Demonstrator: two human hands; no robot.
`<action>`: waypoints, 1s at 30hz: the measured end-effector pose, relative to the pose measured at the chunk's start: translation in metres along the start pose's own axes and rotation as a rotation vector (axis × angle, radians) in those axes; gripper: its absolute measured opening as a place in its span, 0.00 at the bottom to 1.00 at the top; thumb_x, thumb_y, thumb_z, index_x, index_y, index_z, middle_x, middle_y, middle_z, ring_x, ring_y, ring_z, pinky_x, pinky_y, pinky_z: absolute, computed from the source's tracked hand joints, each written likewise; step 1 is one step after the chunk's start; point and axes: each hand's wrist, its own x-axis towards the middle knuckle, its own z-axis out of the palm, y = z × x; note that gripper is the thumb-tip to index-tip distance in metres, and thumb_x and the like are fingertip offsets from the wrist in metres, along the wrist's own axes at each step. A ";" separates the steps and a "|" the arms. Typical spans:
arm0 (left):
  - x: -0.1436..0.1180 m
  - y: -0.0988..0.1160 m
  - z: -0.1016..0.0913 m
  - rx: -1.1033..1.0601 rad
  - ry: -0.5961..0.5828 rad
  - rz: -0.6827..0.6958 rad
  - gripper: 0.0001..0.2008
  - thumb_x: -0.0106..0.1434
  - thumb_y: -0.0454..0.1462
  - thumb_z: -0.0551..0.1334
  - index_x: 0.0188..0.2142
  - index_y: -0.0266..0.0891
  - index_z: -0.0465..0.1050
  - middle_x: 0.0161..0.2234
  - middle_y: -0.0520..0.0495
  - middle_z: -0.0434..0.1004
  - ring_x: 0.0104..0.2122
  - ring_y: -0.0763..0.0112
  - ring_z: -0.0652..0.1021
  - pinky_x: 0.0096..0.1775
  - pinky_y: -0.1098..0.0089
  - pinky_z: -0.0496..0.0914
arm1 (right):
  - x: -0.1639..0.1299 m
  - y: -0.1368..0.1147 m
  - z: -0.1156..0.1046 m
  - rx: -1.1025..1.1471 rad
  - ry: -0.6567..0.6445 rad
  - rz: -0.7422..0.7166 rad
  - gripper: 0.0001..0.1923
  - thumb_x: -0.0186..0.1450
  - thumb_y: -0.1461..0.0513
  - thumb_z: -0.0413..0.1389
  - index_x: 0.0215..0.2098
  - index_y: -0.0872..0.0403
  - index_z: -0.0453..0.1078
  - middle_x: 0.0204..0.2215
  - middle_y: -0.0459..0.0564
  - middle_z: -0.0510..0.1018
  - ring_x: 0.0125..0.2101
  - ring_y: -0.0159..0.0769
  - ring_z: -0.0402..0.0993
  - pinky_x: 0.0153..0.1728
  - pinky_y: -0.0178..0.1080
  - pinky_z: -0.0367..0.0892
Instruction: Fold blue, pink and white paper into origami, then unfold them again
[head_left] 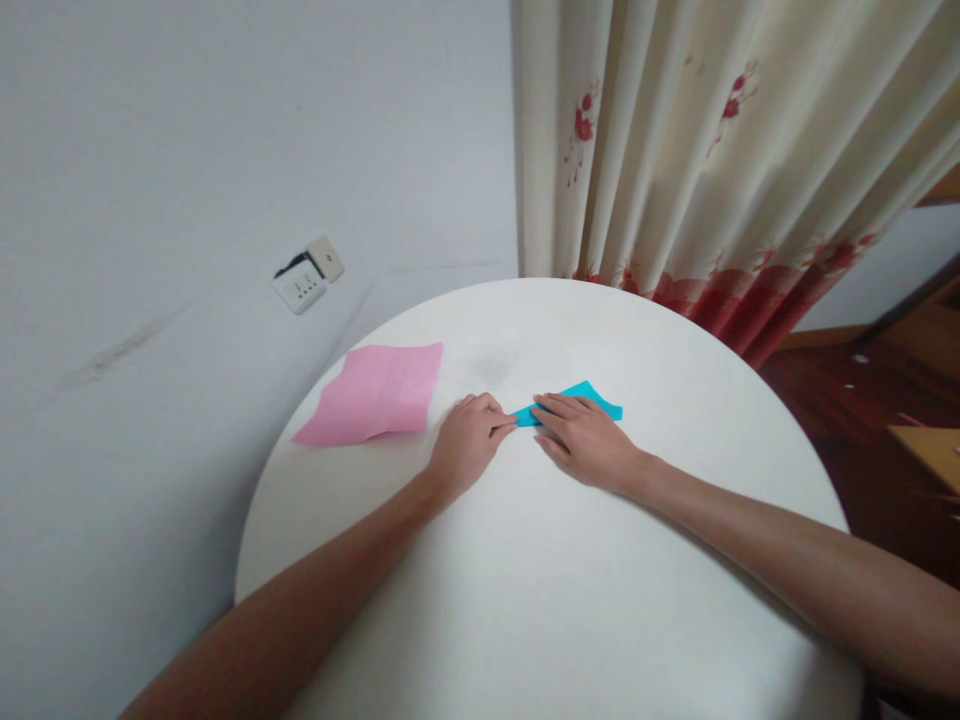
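Note:
A folded blue paper (592, 397) lies near the middle of the round white table (540, 600). My right hand (585, 440) rests flat on it, fingers pressing its near part. My left hand (469, 440) is curled, with fingertips pinching the paper's left pointed tip. Most of the blue paper is hidden under my right hand. A creased pink paper sheet (375, 395) lies unfolded to the left of my left hand, untouched.
A white wall stands on the left with a socket plate (307, 280) low on it. A cream curtain (712, 150) with red flowers hangs behind the table. Dark wooden floor (847, 400) shows at the right.

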 end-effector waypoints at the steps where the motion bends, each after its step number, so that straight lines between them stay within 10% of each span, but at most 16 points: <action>1: 0.000 0.000 0.000 -0.008 -0.002 0.001 0.08 0.68 0.37 0.63 0.40 0.44 0.82 0.36 0.47 0.76 0.39 0.64 0.74 0.44 0.63 0.69 | 0.000 0.000 0.000 0.002 0.003 0.002 0.21 0.73 0.57 0.47 0.61 0.56 0.67 0.63 0.56 0.67 0.63 0.48 0.61 0.62 0.51 0.57; 15: 0.003 -0.004 0.002 -0.100 -0.009 -0.005 0.08 0.68 0.37 0.62 0.38 0.43 0.82 0.35 0.49 0.77 0.37 0.67 0.76 0.41 0.67 0.68 | 0.001 -0.001 -0.002 0.078 0.094 0.025 0.18 0.71 0.61 0.49 0.57 0.54 0.71 0.58 0.56 0.73 0.59 0.47 0.68 0.60 0.50 0.62; 24: 0.006 -0.004 0.003 -0.137 -0.006 -0.013 0.08 0.68 0.35 0.62 0.36 0.41 0.82 0.33 0.49 0.77 0.35 0.68 0.76 0.40 0.69 0.69 | -0.001 -0.010 0.001 0.084 0.288 -0.216 0.18 0.70 0.66 0.49 0.55 0.57 0.72 0.53 0.58 0.78 0.54 0.46 0.73 0.56 0.49 0.68; 30: 0.008 -0.003 0.005 -0.114 0.013 -0.018 0.09 0.68 0.35 0.61 0.35 0.41 0.81 0.33 0.49 0.77 0.35 0.68 0.76 0.40 0.69 0.68 | -0.002 -0.013 0.005 -0.050 0.164 -0.136 0.25 0.73 0.55 0.48 0.63 0.62 0.64 0.63 0.63 0.66 0.66 0.51 0.56 0.65 0.57 0.53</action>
